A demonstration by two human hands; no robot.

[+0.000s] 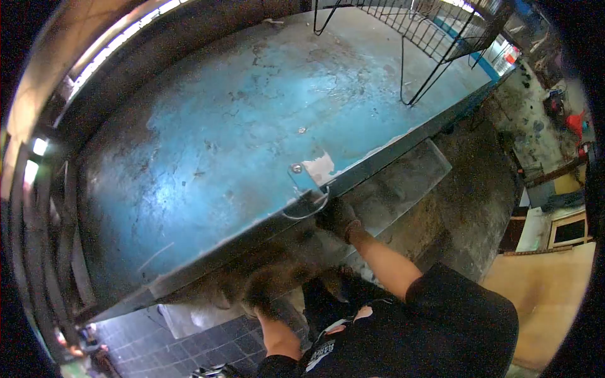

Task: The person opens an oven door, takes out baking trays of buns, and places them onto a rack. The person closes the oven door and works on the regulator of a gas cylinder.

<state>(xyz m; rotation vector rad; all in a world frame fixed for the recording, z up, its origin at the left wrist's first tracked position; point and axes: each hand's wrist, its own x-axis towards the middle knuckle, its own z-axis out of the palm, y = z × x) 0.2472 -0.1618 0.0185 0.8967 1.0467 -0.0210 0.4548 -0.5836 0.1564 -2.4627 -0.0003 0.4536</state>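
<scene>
My right hand (339,220), in a dark glove, is at the front edge of a large blue metal tabletop (220,145). It is beside a thin curved wire handle (310,213); its fingers are in shadow, so their grip is hidden. My left hand (259,305) reaches below the same edge, further left. Its fingers blend into a blurred, brown, hairy-looking mass (277,272) and cannot be made out. A long grey sheet-like tray (409,179) juts out beneath the edge. Near the handle, a small metal tab with a bolt (297,169) is fixed to the top.
A black wire rack (435,38) stands on the far right of the tabletop. Dark bars (47,233) rise at the left. Below are grey floor tiles (214,346). A tan board (548,302) lies at the right, with clutter and a red object (575,123) beyond.
</scene>
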